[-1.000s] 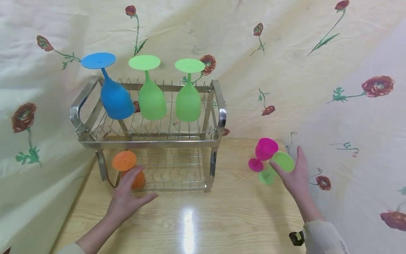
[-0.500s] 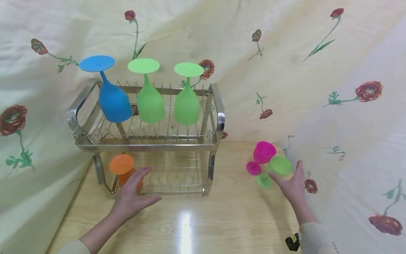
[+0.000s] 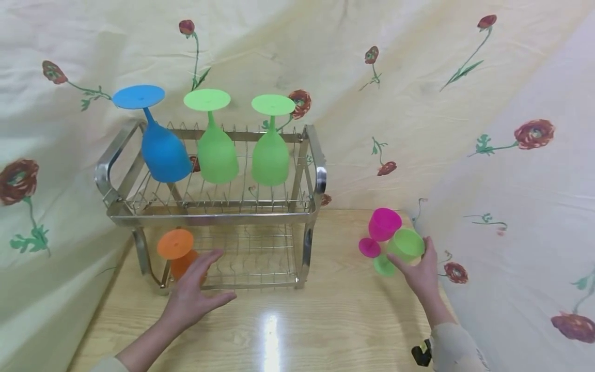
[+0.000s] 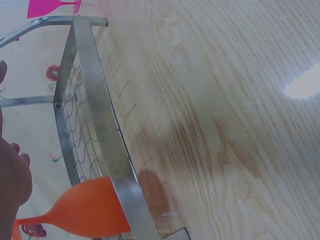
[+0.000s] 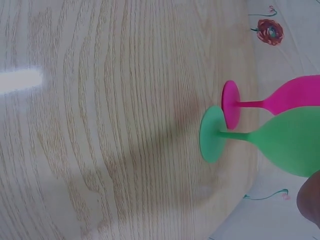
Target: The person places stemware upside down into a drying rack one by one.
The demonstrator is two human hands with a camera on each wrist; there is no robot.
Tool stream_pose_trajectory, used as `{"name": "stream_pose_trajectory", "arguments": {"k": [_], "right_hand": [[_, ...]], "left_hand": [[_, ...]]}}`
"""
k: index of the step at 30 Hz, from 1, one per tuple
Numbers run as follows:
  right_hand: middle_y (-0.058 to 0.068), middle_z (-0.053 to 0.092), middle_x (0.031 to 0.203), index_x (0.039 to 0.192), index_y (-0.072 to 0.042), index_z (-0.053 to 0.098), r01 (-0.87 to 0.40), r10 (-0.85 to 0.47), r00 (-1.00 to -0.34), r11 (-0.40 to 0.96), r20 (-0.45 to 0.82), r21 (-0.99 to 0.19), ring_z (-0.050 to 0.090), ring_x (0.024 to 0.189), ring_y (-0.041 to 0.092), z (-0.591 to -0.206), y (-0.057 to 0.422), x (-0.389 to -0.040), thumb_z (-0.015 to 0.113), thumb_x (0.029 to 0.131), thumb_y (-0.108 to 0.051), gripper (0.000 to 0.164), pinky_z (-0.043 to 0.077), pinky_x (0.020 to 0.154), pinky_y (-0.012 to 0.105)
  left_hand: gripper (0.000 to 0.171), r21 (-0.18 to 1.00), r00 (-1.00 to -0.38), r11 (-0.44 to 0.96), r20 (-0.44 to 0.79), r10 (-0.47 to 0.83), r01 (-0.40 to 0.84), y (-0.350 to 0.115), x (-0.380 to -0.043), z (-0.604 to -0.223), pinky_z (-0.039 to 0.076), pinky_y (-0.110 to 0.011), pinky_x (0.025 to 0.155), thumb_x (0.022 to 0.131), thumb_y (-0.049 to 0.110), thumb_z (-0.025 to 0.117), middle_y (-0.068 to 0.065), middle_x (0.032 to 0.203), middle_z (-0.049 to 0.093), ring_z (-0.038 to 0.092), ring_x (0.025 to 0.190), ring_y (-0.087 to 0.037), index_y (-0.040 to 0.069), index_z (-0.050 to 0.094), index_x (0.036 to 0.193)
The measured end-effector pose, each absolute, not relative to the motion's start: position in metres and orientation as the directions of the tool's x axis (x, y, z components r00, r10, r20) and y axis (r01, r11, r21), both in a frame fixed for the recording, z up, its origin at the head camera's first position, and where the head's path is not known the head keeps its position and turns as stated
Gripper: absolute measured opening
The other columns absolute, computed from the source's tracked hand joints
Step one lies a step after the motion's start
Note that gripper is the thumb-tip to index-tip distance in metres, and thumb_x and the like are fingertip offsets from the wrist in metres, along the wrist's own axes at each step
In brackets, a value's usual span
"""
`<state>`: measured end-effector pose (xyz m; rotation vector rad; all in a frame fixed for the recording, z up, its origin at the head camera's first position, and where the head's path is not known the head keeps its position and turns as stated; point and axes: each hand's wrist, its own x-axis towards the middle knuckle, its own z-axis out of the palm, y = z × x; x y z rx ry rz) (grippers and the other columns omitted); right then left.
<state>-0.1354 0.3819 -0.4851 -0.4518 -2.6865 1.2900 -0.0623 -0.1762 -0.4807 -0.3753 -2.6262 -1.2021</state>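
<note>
A light green plastic goblet (image 3: 406,245) stands upright on the table at the right. My right hand (image 3: 420,274) has thumb and fingers around its bowl, and the grip looks light. In the right wrist view, a fingertip (image 5: 311,197) lies against the bowl of the green goblet (image 5: 292,140). A pink goblet (image 3: 385,225) stands just behind. My left hand (image 3: 188,294), thumb spread from the fingers, is before the lower rack shelf. An orange goblet (image 3: 175,244) stands upside down there, partly hidden behind the left fingers.
A two-tier metal dish rack (image 3: 209,219) stands at the left. Its top tier bears an upside-down blue goblet (image 3: 165,155) and two upside-down green goblets (image 3: 217,157). Flower-printed cloth (image 3: 353,129) hangs behind and at both sides of the wooden table (image 3: 325,320).
My right hand has come in from the right, its fingers closing around the green goblet's bowl. The left hand stays about where it was. The head view has shifted slightly.
</note>
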Motion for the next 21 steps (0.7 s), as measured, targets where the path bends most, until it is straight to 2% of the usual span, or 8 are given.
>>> {"name": "stream_pose_trajectory", "arguments": {"k": [8,10,15,21], "right_hand": [[0.031,0.006,0.174,0.169,0.000,-0.004,0.221,0.368,-0.930,0.567,0.004,-0.794,0.012,0.161,0.050,-0.4890,0.3794,-0.1410,0.089,0.090,-0.032,0.126,0.018,0.130,0.063],[0.033,0.017,0.171,0.169,0.001,0.005,0.208,0.374,-0.927,0.559,0.020,-0.803,0.020,0.159,0.050,-0.4905,0.3803,-0.1433,0.089,0.090,-0.030,0.119,0.022,0.130,0.062],[0.032,0.032,0.164,0.165,0.005,0.020,0.215,0.392,-0.920,0.535,0.014,-0.817,0.032,0.154,0.049,-0.4900,0.3818,-0.1443,0.087,0.093,-0.025,0.102,0.029,0.129,0.058],[0.030,0.028,0.169,0.167,0.003,0.019,0.247,0.427,-0.904,0.500,-0.011,-0.830,0.030,0.156,0.047,-0.4915,0.3845,-0.1392,0.084,0.095,-0.030,0.103,0.029,0.128,0.058]], "left_hand": [[0.100,0.694,-0.936,0.638,0.323,0.138,0.333,-0.1767,-0.0609,-0.4832,0.060,-0.059,0.097,0.069,0.032,0.103,-0.012,0.155,0.056,0.056,0.138,-0.034,0.016,0.054,0.155],[0.100,0.692,-0.936,0.640,0.324,0.136,0.333,-0.1767,-0.0605,-0.4848,0.060,-0.058,0.097,0.069,0.032,0.103,-0.011,0.155,0.056,0.055,0.138,-0.033,0.017,0.054,0.155],[0.100,0.701,-0.936,0.629,0.325,0.137,0.336,-0.1755,-0.0598,-0.4864,0.057,-0.061,0.101,0.068,0.030,0.103,-0.012,0.155,0.057,0.055,0.139,-0.034,0.018,0.054,0.155],[0.100,0.700,-0.934,0.629,0.328,0.138,0.339,-0.1747,-0.0590,-0.4872,0.057,-0.062,0.101,0.068,0.029,0.104,-0.011,0.153,0.059,0.057,0.137,-0.033,0.018,0.055,0.154]]}}
